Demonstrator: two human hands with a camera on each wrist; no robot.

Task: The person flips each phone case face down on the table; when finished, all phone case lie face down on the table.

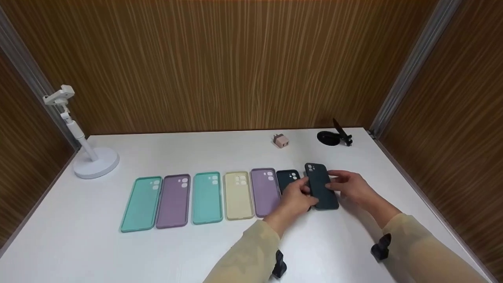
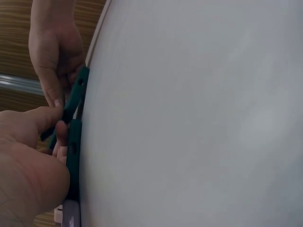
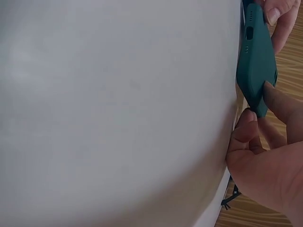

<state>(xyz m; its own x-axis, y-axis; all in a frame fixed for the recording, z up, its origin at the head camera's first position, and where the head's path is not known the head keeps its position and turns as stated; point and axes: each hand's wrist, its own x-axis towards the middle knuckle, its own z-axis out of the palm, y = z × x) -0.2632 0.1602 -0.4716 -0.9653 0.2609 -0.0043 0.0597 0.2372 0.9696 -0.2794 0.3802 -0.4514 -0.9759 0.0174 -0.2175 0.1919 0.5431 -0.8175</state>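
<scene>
A white table (image 1: 220,251) fills a booth walled in brown wood-grain panels (image 1: 220,59), with metal strips running up both back corners. The table's far edge meets the back wall and its right edge runs close to the right panel; bare tabletop lies open in front of the row of cases and across the far middle.

A dark teal phone case (image 1: 320,186) is held at the right end of the row, back side up, camera cut-outs at its far end, lifted slightly and tilted. The left hand (image 1: 295,198) pinches its left edge, and the right hand (image 1: 351,185) grips its right edge, fingers curled around it. The wrist views show its rounded corner and port holes along the thin rim.

Just left of it lies another dark case (image 1: 287,179), partly hidden by the left hand, then a purple case (image 1: 264,192), a cream case (image 1: 238,195), a mint case (image 1: 207,197), another purple case (image 1: 174,201) and another mint case (image 1: 142,203).

A white stand (image 1: 84,149) sits far left, and a pink charger plug (image 1: 280,140) and a black holder (image 1: 334,136) far right.
</scene>
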